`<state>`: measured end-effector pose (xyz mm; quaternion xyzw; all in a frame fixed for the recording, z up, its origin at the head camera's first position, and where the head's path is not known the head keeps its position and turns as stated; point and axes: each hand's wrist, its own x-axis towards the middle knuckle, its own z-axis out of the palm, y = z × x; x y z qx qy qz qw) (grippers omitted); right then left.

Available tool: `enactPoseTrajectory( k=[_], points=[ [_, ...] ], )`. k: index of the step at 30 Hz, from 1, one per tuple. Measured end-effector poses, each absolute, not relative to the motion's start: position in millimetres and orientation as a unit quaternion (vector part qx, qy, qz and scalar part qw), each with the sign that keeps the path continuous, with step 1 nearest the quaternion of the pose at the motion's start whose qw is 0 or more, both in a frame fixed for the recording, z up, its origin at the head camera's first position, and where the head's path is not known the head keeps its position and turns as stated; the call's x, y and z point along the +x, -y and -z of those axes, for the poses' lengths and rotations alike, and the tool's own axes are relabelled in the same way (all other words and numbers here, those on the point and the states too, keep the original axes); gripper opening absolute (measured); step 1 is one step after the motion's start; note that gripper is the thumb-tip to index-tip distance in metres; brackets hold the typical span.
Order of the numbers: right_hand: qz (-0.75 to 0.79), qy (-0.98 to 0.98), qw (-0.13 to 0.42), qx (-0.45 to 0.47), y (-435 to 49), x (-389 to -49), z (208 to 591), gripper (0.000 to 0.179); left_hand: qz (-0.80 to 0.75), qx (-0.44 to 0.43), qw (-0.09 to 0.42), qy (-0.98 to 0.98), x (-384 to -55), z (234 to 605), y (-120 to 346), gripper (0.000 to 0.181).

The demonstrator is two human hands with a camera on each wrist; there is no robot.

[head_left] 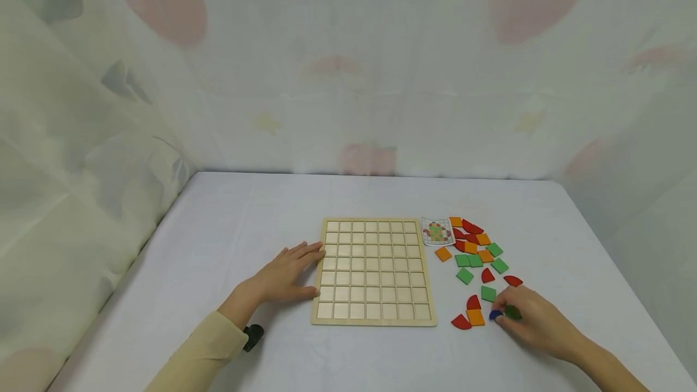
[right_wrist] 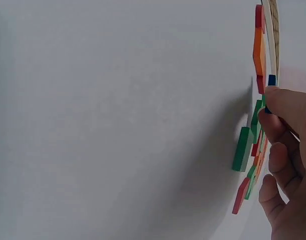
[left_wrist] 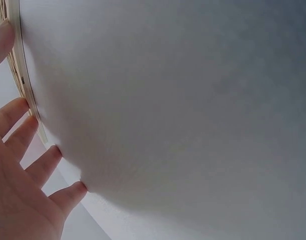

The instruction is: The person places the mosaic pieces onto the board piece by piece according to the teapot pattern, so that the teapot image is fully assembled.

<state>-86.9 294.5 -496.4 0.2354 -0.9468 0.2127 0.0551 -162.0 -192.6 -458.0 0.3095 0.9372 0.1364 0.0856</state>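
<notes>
A square wooden grid board (head_left: 373, 322) lies flat on the table. My left hand (head_left: 288, 274) is at its left edge, fingers spread and fingertips touching the frame; the left wrist view shows the thumb and fingers (left_wrist: 21, 112) along that side. To the right of the board, my right hand (head_left: 536, 322) pinches a small blue piece (head_left: 495, 315) between thumb and fingertips, and the right wrist view shows the blue piece (right_wrist: 272, 80) edge-on. Under this hand lies a dark green piece (head_left: 513, 312), partly covered. Near its fingertips are an orange square (head_left: 475, 317) and a red quarter-round piece (head_left: 461, 322).
Several green squares (head_left: 464, 276), orange squares (head_left: 443, 254) and red curved pieces (head_left: 472, 227) lie scattered right of the board. A printed pattern card (head_left: 438, 232) sits by the board's upper right corner. Patterned cloth (head_left: 348, 77) hangs behind the table.
</notes>
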Motion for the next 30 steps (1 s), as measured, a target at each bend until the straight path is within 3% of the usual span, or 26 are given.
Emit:
enactPoseTrajectory(
  k=[8, 30],
  points=[
    [-0.238, 0.927, 0.132, 0.26, -280.7, -99.8, 484.1, 0.039, -0.134, 0.303, 0.088, -0.939, -163.5, 458.9, 192.4, 0.075],
    [-0.315, 0.918, 0.103, 0.22, -204.7, -152.4, 465.6, 0.022, -0.134, 0.306, 0.087, -0.938, -162.7, 457.9, 191.9, 0.076]
  ],
)
